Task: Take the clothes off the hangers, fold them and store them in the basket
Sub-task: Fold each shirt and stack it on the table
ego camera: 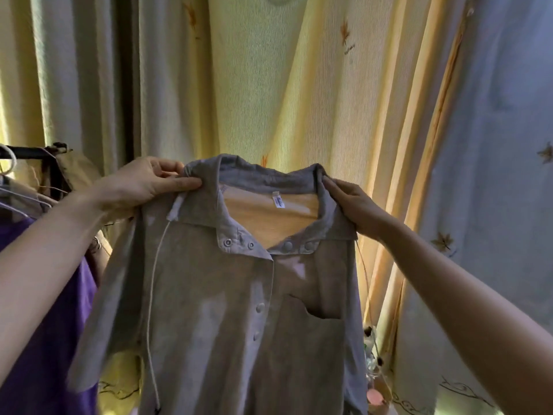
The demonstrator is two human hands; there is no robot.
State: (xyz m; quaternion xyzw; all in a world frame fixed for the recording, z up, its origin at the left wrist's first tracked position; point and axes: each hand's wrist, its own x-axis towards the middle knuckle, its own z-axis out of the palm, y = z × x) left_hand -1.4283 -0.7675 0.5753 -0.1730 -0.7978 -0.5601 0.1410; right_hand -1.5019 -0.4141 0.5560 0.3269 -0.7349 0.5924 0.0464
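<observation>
A home room: leaf-patterned curtains (pixel 299 85) behind a clothes rail (pixel 27 152) hung with garments.

Backdrop: pleated cream-yellow curtain (pixel 299 85) w/ scattered orange leaf motifs (pixel 344 29), lit from behind so the folds glow warm at centre & right. At right, a blue-grey curtain panel (pixel 493 145) w/ darker embroidered leaves & a scroll border near the bottom edge. At left, a dark vertical gap (pixel 124 85) between drapes & a dark horizontal rail (pixel 30 152) in front of them, in shade.
</observation>
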